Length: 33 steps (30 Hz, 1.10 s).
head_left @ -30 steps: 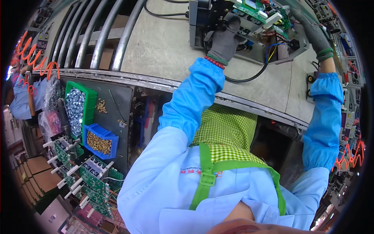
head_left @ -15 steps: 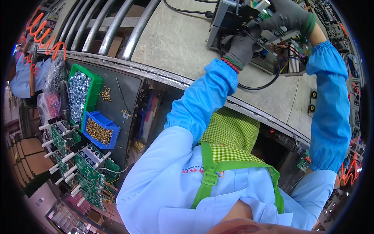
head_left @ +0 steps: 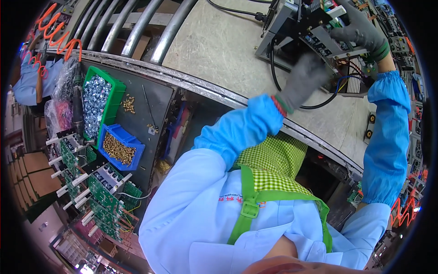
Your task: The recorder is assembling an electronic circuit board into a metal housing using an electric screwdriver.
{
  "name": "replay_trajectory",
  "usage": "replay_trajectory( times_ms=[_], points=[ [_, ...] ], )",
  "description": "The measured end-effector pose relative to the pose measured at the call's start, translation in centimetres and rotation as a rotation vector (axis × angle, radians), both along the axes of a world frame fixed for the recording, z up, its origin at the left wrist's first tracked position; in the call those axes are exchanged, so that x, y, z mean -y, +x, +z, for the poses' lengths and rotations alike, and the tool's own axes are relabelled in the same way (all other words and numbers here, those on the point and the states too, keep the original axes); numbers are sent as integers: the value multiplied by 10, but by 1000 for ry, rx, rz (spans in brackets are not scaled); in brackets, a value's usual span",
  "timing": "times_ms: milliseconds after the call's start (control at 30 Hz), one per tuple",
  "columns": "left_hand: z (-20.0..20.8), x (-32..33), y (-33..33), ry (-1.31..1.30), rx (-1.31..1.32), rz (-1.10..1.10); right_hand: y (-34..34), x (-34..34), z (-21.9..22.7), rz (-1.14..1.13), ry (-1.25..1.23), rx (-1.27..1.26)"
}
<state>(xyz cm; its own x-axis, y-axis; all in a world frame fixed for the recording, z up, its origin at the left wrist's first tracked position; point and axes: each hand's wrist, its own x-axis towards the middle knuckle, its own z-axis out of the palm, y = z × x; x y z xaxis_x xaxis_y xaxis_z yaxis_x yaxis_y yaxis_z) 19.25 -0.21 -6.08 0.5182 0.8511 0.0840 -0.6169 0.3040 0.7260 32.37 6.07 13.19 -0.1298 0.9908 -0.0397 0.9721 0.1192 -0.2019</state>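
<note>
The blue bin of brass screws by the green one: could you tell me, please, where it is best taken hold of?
Probably by its rim. The blue bin is an open-topped tray, and brass screws fill its floor, so only the walls offer a grip. The green bin crowds its far side and circuit boards its near-left, so come from above and pinch the free right-hand wall. Both the left hand and right hand are far off.

Left hand [head_left: 303, 82] motion-blurred; finger pose and contact with the unit [head_left: 315, 34] unreadable. Unit's top cut off by the frame edge, right hand [head_left: 360, 32] covering part. Bin [head_left: 121, 146] contents too small to identify.
</note>
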Motion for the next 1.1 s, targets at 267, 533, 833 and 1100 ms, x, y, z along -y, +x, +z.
replay_trajectory(
  times_ms=[267, 533, 833, 1100],
  points=[
    [-60, -32, -66, 450, -724, -25, -8, 2, 0, -4, -114, -101],
    [-42, -39, -77, 543, -819, 123, -12, -3, -1, -7, -129, -106],
    [-27, -49, -80, 385, -770, -168, -10, 10, -11, 4, -26, -30],
    [-13, -40, -87, 455, -748, -89, -8, 5, -28, 37, 43, -24]
  ],
)
